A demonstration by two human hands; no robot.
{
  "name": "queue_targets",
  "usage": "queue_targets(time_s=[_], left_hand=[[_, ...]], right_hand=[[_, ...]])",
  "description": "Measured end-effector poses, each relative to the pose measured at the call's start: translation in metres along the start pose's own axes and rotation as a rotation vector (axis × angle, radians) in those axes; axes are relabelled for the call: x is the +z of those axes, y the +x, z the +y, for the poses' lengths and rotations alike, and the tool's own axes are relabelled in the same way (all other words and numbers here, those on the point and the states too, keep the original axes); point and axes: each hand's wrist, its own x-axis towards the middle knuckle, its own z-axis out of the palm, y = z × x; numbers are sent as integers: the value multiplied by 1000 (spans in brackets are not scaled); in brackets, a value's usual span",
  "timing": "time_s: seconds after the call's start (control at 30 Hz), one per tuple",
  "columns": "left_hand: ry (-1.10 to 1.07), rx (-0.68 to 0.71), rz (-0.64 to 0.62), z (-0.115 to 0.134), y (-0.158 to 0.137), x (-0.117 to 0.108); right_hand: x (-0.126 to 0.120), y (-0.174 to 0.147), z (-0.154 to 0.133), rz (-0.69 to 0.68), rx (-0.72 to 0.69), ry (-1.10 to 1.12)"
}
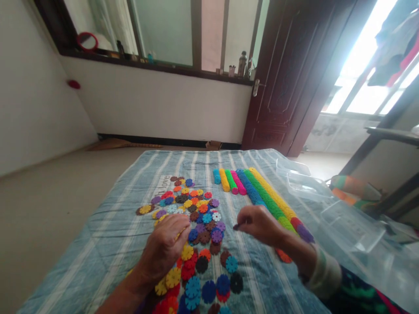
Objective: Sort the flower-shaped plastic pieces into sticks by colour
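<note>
Notched plastic discs (204,237) in many colours lie in a loose heap along the middle of the bed cover. My left hand (168,240) rests over the heap's left side, fingers curled in; a bit of yellow shows by them, but what they hold is hidden. To the right of the heap, my right hand (257,224) is closed in a pinch on a small dark piece, too small to make out fully. Just beyond that hand lie long rods of stacked discs, among them a blue rod (250,187), a green rod (266,194) and a yellow rod (271,192).
Several short rods, including a pink one (238,183), lie near the far edge of the striped cover (111,231). Clear plastic boxes (352,224) stand at the right. A printed label (161,186) lies under the far discs. A brown door (284,78) is beyond.
</note>
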Motion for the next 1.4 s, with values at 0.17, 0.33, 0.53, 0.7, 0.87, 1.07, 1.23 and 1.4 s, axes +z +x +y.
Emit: queue_targets(time_s=[0.17,0.33,0.53,0.7,0.87,1.07,1.23,1.4], left_hand=[[-35,-190,-284,19,62,31],[88,-434,-445,39,127,91],[226,-536,-456,48,156,134],[266,-588,-475,50,160,139],[269,-601,-489,52,163,137],[218,-581,-506,53,161,128],[114,-521,-548,54,165,130],[153,-451,-570,60,176,142]], right_hand=[[38,-50,-7,24,24,271],[58,-52,4,81,175,449],[57,-46,7,-9,188,561],[55,-45,5,-23,176,514],[53,-44,2,-23,169,498],[47,-41,-3,-31,184,496],[46,-41,-5,-35,192,488],[43,-40,-7,-65,203,480]])
